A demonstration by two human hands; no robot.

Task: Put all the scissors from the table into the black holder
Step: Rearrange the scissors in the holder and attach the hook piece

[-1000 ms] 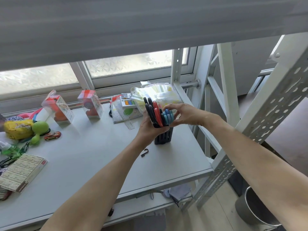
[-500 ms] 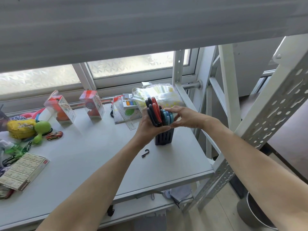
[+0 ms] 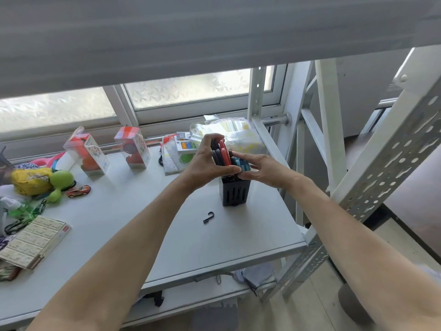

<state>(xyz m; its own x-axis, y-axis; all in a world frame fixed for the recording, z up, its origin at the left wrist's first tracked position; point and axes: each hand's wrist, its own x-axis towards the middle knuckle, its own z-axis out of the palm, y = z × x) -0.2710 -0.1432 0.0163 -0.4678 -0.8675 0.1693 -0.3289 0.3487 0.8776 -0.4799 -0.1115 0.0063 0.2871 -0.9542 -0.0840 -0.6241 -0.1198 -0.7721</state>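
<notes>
Both hands are working the scissors [image 3: 225,156] standing handles-up in the black holder [image 3: 234,192]: left hand [image 3: 205,161] clamping red/dark handles, right hand [image 3: 265,172] pinching the blue pair, long axes vertical.

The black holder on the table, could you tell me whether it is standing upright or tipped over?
Upright: the black holder stands on its base on the table, scissor handles sticking out of its top.

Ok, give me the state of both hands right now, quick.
Left hand: closed on the red and black scissors in the black holder.
Right hand: fingers closed on the blue scissors.
</notes>
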